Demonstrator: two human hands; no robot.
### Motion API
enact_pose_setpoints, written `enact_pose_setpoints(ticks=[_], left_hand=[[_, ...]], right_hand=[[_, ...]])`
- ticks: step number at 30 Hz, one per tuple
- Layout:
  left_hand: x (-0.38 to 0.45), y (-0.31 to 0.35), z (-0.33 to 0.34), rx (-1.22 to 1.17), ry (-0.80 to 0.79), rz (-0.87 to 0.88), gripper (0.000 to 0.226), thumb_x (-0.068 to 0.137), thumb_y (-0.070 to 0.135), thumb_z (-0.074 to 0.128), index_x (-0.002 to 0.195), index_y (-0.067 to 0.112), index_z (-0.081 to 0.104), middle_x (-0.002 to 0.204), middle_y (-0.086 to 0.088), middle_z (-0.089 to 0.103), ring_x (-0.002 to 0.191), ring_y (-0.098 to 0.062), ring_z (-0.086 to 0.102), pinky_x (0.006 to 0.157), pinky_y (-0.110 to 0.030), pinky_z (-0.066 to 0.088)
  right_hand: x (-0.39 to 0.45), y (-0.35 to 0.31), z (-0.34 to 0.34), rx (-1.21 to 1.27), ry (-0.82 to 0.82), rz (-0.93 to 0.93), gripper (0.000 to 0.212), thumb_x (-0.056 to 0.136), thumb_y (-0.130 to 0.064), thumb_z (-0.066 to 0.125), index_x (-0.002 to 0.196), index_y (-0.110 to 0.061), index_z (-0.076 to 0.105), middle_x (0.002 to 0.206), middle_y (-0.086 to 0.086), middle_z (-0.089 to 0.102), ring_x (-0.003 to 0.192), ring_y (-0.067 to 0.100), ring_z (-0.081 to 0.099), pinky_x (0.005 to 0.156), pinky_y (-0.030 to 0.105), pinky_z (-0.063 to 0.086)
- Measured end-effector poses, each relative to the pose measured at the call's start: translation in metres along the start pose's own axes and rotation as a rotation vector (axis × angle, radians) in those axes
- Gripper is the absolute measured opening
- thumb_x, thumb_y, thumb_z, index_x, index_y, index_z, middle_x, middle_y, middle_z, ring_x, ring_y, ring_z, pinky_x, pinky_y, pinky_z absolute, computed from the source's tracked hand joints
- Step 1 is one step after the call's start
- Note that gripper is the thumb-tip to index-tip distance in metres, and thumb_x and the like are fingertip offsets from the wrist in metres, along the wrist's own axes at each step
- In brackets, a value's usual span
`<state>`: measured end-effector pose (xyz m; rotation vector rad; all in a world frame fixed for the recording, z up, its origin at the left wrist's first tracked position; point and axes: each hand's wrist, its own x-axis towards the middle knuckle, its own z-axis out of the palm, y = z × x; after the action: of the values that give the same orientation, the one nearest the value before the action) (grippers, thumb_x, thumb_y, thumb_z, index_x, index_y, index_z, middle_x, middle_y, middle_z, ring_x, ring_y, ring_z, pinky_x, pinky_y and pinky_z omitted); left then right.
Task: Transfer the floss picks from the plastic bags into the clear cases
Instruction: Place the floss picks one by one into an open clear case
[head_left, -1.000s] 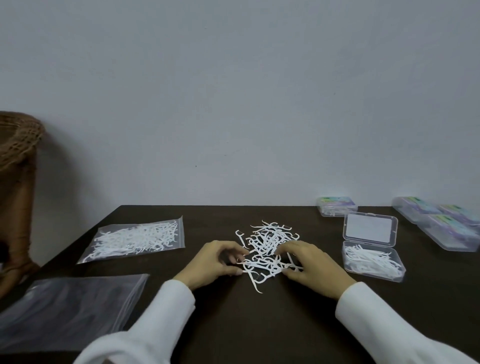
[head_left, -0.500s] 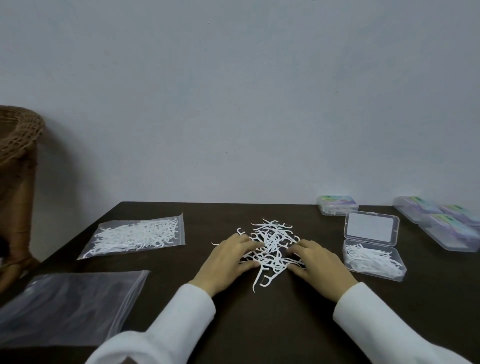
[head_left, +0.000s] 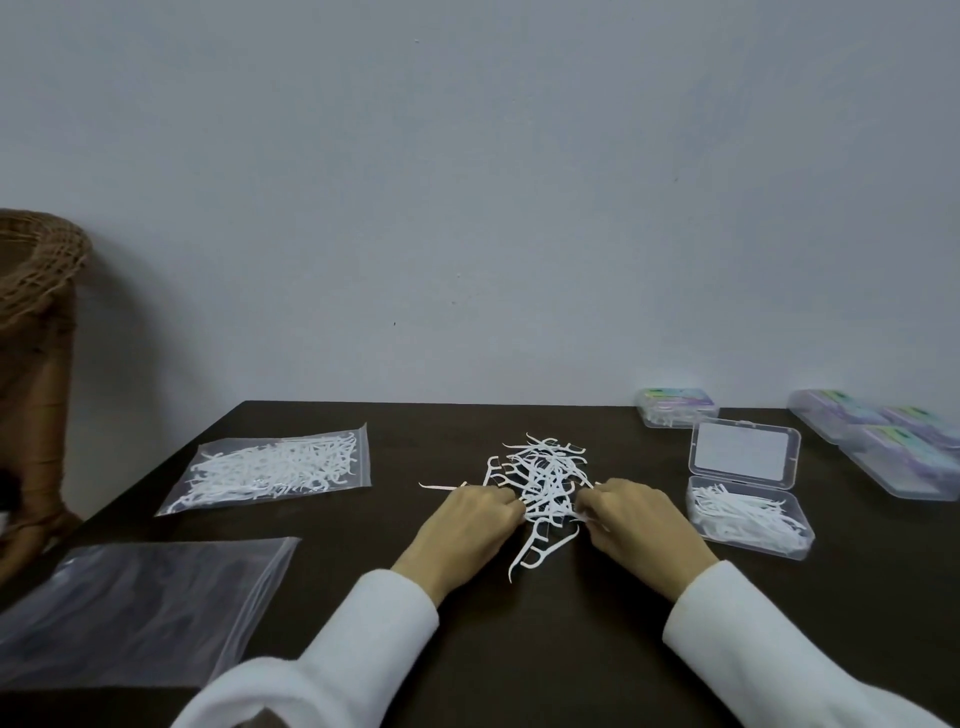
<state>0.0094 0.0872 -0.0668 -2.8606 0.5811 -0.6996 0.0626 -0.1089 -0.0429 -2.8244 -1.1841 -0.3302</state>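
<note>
a loose pile of white floss picks (head_left: 543, 480) lies in the middle of the dark table (head_left: 519, 649). everything else is told from this pile.

the left hand (head_left: 470, 525) rests on the table at the left side of the pile, and its fingers are curled in against the picks. the right hand (head_left: 636, 517) rests at the right side of the pile, and its fingers are curled in too. both touch the picks, with the pile squeezed between them. i cannot tell if any fingers really pinch a pick. both arms wear white sleeves (head_left: 753, 629). one pick (head_left: 441, 487) sticks out flat to the left, past the left hand. a few picks (head_left: 540, 551) lie on the near side of the pile, between the two wrists.

just to the right of the pile sits an open clear case (head_left: 748, 512). its lid (head_left: 744, 454) stands up at the back. the bottom part has a bunch of white picks in it.

behind that case, near the wall, is a small shut case (head_left: 678, 408) with a colored label and some picks inside. far to the right of the pile are more shut cases (head_left: 893, 447) with purple and green labels, lying close together. what is in them is hard to see.

well to the left of the pile lies a small plastic bag (head_left: 270, 470) full of white picks. it lies flat. nearer and farther left is a bigger clear bag (head_left: 135, 613), flat, and it looks empty.

a brown woven basket (head_left: 31, 270) stands off the table, far left.
</note>
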Motion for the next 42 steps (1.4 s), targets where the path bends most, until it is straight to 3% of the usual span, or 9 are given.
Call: enact_pose_setpoints(ticks=[3,6,14,17,20,25,29,35,42], left_hand=[[0.003,0.004,-0.001,0.078,0.001,0.021,0.03,0.051,0.019,0.09,0.062,0.023,0.062,0.06,0.009,0.057,0.048,-0.008,0.055,0.045,-0.02,0.04],[0.003,0.004,-0.002,0.116,0.061,0.03,0.032,0.049,0.019,0.09,0.063,0.023,0.061,0.063,0.009,0.058,0.051,-0.008,0.054,0.051,-0.019,0.039],[-0.001,-0.003,0.002,0.215,0.249,-0.048,0.009,0.082,0.019,0.068,0.075,0.021,0.063,0.073,0.006,0.06,0.059,-0.011,0.057,0.07,-0.026,0.033],[-0.001,-0.002,-0.002,0.244,0.344,-0.105,0.022,0.091,0.022,0.047,0.077,0.02,0.063,0.074,0.004,0.06,0.06,-0.014,0.055,0.072,-0.027,0.03],[-0.001,0.001,-0.005,0.23,0.38,-0.169,0.024,0.092,0.023,0.044,0.078,0.019,0.064,0.074,0.005,0.06,0.062,-0.015,0.055,0.076,-0.03,0.03],[0.006,0.01,-0.009,0.032,0.359,-0.307,0.029,0.093,0.032,0.036,0.083,0.022,0.061,0.078,0.011,0.061,0.066,-0.009,0.057,0.08,-0.026,0.03],[0.012,0.018,-0.011,-0.163,0.386,-0.358,0.017,0.095,0.028,0.047,0.085,0.021,0.058,0.081,0.011,0.061,0.068,-0.007,0.054,0.077,-0.021,0.033],[0.031,0.04,-0.011,-0.417,0.343,-0.406,0.013,0.096,0.025,0.052,0.091,0.016,0.059,0.086,0.007,0.062,0.073,-0.013,0.058,0.069,-0.03,0.048],[0.075,0.079,-0.008,-0.507,0.332,-0.279,0.009,0.096,0.018,0.051,0.095,0.014,0.059,0.089,0.003,0.061,0.078,-0.011,0.055,0.071,-0.027,0.046]], right_hand=[[0.0,0.003,-0.002,0.08,0.017,0.02,0.021,0.091,-0.018,0.045,0.109,-0.018,0.056,0.109,0.0,0.059,0.103,0.021,0.055,0.081,0.032,0.045],[-0.002,0.006,-0.004,0.164,0.028,0.025,0.023,0.09,-0.02,0.051,0.112,-0.023,0.056,0.107,-0.004,0.06,0.1,0.015,0.056,0.077,0.023,0.043],[-0.002,0.007,-0.001,0.171,0.055,0.029,0.029,0.092,-0.032,0.054,0.12,-0.026,0.052,0.104,-0.009,0.061,0.102,0.011,0.056,0.087,0.025,0.039],[-0.001,0.011,0.003,0.206,0.061,0.026,0.027,0.092,-0.026,0.054,0.119,-0.026,0.053,0.091,-0.014,0.055,0.101,0.011,0.055,0.09,0.027,0.037],[0.0,0.015,0.007,0.242,0.065,0.004,0.026,0.094,-0.023,0.051,0.119,-0.022,0.055,0.106,-0.006,0.059,0.105,0.013,0.054,0.091,0.026,0.036],[0.002,0.024,0.005,0.391,0.134,-0.013,0.018,0.089,-0.014,0.059,0.104,-0.011,0.066,0.086,-0.006,0.053,0.079,0.008,0.053,0.072,0.012,0.032],[-0.001,0.034,-0.003,0.52,0.228,0.051,0.011,0.08,-0.008,0.07,0.09,-0.009,0.072,0.072,-0.007,0.055,0.064,0.005,0.052,0.064,0.008,0.038],[-0.018,0.058,-0.02,0.672,0.356,0.152,0.02,0.077,-0.004,0.072,0.082,-0.022,0.067,0.069,-0.002,0.066,0.064,0.01,0.063,0.067,0.007,0.046],[-0.044,0.098,-0.043,0.867,0.496,0.325,0.023,0.078,-0.003,0.07,0.097,-0.016,0.066,0.083,0.001,0.067,0.075,0.008,0.067,0.066,0.007,0.051]])
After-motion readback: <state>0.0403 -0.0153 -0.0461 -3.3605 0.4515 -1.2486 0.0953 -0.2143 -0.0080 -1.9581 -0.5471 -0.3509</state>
